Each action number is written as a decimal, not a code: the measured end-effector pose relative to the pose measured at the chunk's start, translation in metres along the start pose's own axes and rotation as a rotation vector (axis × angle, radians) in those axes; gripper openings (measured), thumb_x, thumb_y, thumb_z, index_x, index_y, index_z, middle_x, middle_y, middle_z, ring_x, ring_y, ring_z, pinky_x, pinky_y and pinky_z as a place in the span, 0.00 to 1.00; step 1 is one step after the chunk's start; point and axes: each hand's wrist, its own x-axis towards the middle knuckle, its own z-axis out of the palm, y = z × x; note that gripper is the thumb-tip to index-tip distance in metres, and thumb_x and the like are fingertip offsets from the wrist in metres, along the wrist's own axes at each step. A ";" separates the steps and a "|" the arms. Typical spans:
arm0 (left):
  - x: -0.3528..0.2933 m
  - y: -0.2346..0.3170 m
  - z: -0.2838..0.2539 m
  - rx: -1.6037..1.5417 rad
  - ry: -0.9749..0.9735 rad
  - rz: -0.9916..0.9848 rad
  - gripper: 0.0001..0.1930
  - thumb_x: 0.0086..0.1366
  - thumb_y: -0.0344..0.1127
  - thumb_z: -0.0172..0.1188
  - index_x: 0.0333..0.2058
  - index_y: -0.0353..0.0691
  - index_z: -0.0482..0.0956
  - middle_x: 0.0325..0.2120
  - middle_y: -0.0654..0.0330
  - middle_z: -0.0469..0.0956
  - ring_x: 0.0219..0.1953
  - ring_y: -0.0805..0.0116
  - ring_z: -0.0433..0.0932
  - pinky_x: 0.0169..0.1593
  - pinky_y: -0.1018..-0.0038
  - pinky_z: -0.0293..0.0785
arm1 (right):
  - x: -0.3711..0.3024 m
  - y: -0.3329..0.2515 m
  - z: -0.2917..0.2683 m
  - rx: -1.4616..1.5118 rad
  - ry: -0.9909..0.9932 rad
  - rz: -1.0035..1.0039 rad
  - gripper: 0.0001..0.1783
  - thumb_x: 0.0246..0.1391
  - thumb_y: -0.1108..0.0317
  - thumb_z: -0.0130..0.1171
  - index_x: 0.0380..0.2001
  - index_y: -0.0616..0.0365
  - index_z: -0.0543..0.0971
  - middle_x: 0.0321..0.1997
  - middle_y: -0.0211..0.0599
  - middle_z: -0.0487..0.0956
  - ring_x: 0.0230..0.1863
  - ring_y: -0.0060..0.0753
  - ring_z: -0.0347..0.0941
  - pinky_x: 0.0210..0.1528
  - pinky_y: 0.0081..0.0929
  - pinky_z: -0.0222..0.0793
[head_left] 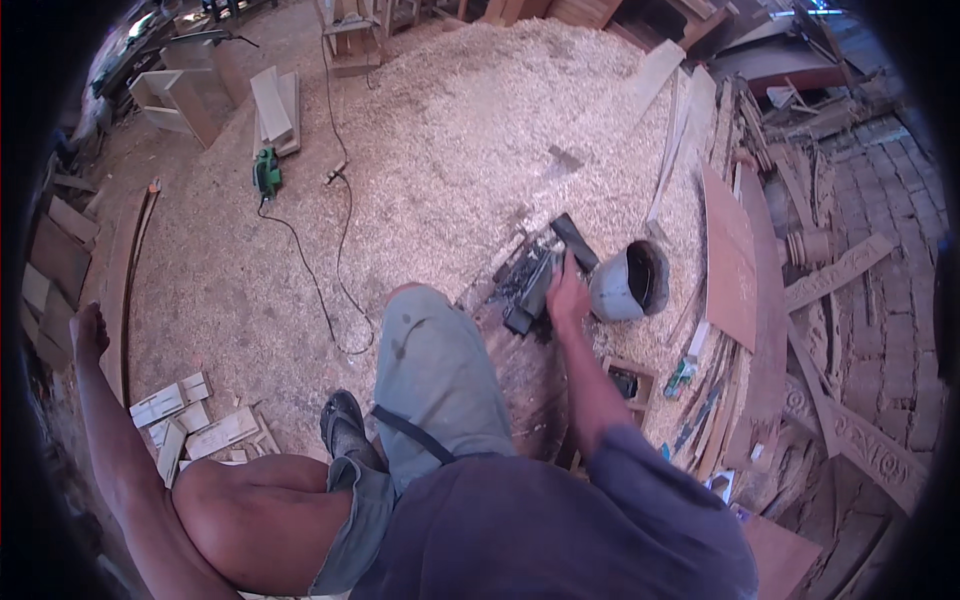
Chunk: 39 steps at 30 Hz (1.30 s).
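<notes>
My right hand (568, 292) is closed on a dark grey block-like piece (537, 290), low over the shavings in front of my knee. Beside that piece lies a cluster of blackened parts (520, 272), whose kind I cannot make out. A short black bar (574, 241) sits just beyond my fingers. Right of the hand stands a grey bucket (612, 291) with a dark inside, its mouth tipped toward the right. My left arm stretches out past my bare knee at the far left. There my left hand (90, 333) is curled into a loose fist, with nothing seen in it.
Wood shavings (470, 130) cover the floor. A green power planer (267, 173) lies ahead, its cord (312, 270) looping toward my knee. Cut wood pieces (222, 430) lie at the lower left. Boards (728, 255) and carved strips (840, 270) crowd the right side.
</notes>
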 end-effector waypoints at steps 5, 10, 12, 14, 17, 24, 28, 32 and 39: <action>0.011 -0.006 0.017 -0.032 -0.032 -0.033 0.14 0.59 0.43 0.56 0.18 0.48 0.65 0.10 0.67 0.63 0.07 0.73 0.60 0.11 0.75 0.53 | -0.017 0.009 0.011 0.025 0.070 -0.034 0.28 0.59 0.56 0.47 0.63 0.41 0.62 0.31 0.57 0.79 0.35 0.62 0.75 0.39 0.52 0.69; 0.017 -0.007 -0.008 0.009 0.090 0.077 0.08 0.59 0.39 0.52 0.23 0.47 0.65 0.12 0.65 0.64 0.08 0.72 0.62 0.11 0.74 0.57 | -0.008 -0.007 -0.008 0.011 -0.149 0.089 0.28 0.59 0.56 0.47 0.63 0.42 0.62 0.31 0.57 0.79 0.34 0.61 0.75 0.38 0.52 0.69; 0.022 -0.009 -0.021 -0.068 0.050 0.040 0.04 0.56 0.34 0.49 0.24 0.47 0.65 0.13 0.65 0.64 0.09 0.72 0.63 0.12 0.73 0.59 | 0.011 -0.003 0.004 0.022 0.082 0.005 0.28 0.60 0.56 0.47 0.64 0.41 0.61 0.28 0.53 0.79 0.31 0.57 0.76 0.33 0.49 0.70; 0.021 -0.018 0.020 -0.019 0.160 0.073 0.03 0.55 0.33 0.49 0.24 0.46 0.65 0.12 0.65 0.63 0.09 0.72 0.63 0.12 0.73 0.59 | -0.001 0.006 0.005 0.001 0.115 -0.001 0.29 0.59 0.56 0.47 0.64 0.43 0.61 0.29 0.53 0.79 0.31 0.58 0.76 0.34 0.50 0.69; 0.022 -0.013 0.008 0.034 0.325 0.152 0.04 0.52 0.32 0.50 0.22 0.46 0.65 0.13 0.66 0.63 0.09 0.72 0.63 0.12 0.74 0.57 | -0.017 0.006 0.009 0.036 0.026 -0.021 0.29 0.59 0.58 0.47 0.64 0.42 0.61 0.32 0.55 0.79 0.35 0.60 0.76 0.38 0.50 0.70; 0.027 -0.011 -0.005 0.118 0.129 0.235 0.10 0.50 0.34 0.60 0.19 0.43 0.67 0.12 0.64 0.67 0.08 0.74 0.61 0.11 0.75 0.54 | 0.003 -0.001 -0.001 0.040 0.064 0.031 0.28 0.59 0.56 0.48 0.63 0.41 0.63 0.32 0.57 0.79 0.34 0.60 0.76 0.37 0.52 0.69; -0.003 -0.006 0.015 0.052 0.126 0.303 0.12 0.51 0.36 0.62 0.18 0.43 0.67 0.12 0.64 0.67 0.08 0.75 0.62 0.11 0.76 0.54 | -0.042 -0.005 -0.011 -0.008 -0.169 0.108 0.26 0.59 0.57 0.47 0.61 0.43 0.66 0.32 0.57 0.79 0.35 0.59 0.76 0.38 0.50 0.69; -0.018 0.009 0.001 0.157 0.181 0.267 0.14 0.55 0.41 0.64 0.20 0.41 0.70 0.12 0.64 0.67 0.08 0.76 0.62 0.11 0.77 0.54 | -0.008 -0.001 -0.002 0.025 0.036 -0.047 0.28 0.59 0.57 0.48 0.63 0.38 0.62 0.25 0.52 0.78 0.29 0.58 0.75 0.33 0.48 0.69; -0.035 0.017 0.030 0.100 0.230 0.184 0.20 0.60 0.51 0.60 0.22 0.41 0.72 0.12 0.65 0.66 0.09 0.76 0.61 0.11 0.78 0.53 | -0.038 0.003 -0.001 -0.004 -0.031 -0.002 0.27 0.59 0.57 0.49 0.62 0.38 0.64 0.25 0.53 0.78 0.29 0.58 0.76 0.34 0.50 0.69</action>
